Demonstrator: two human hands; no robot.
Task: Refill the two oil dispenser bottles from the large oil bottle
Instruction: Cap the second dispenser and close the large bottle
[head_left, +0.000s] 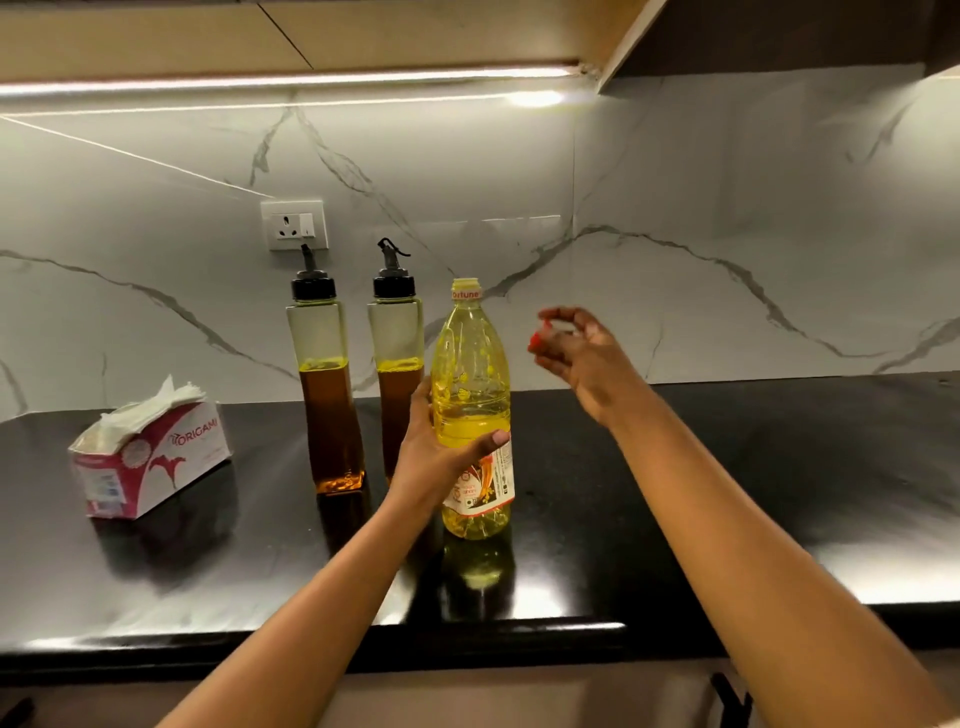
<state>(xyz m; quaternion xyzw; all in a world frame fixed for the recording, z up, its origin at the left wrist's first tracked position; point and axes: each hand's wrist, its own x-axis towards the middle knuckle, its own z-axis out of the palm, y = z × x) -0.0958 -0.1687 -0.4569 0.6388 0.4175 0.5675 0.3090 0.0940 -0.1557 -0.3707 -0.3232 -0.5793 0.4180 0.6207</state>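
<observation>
Head view: left hand (441, 460) grips the open oil bottle (474, 364), right hand (584, 358) pinches a red cap (537, 339); tipping it now would spill, as the dispensers (326, 395) left of that hand are capped.

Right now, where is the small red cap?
Head view: the red cap is pinched in the right hand, in the air right of the big oil bottle, level with its shoulder, above the black counter.

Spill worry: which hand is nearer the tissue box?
Left. The left hand grips the large oil bottle, right of the tissue box; right hand, holding a red cap, is farther right.
</observation>
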